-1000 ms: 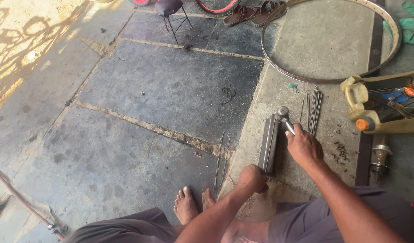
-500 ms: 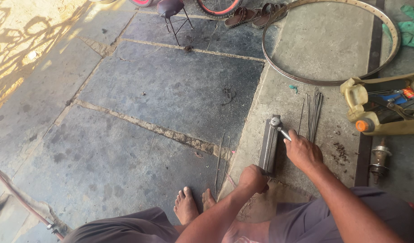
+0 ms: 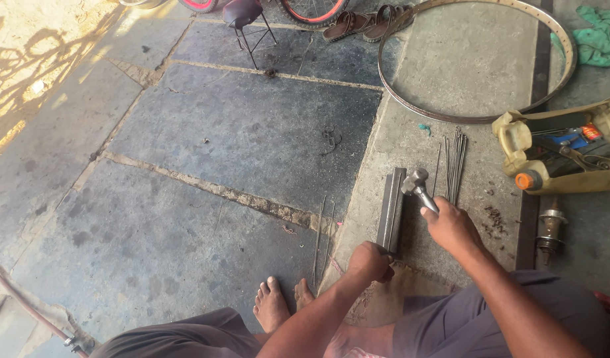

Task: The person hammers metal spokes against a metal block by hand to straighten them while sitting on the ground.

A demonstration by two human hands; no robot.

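A grey metal bar (image 3: 391, 209) is seen lying on the concrete floor (image 3: 252, 132), its near end clenched in the left hand (image 3: 371, 260); whatever is pinned there is hidden by the fingers. A hammer (image 3: 417, 185) is grasped in the right hand (image 3: 452, 227), with its head touching the bar's far end and its handle largely covered by the grip. A bundle of thin spokes (image 3: 455, 162) is noted just right of the bar. A wheel rim (image 3: 477, 59) lies farther off, cut by the top edge. The contents of the yellow cut-open container (image 3: 556, 156) at right are hard to make out.
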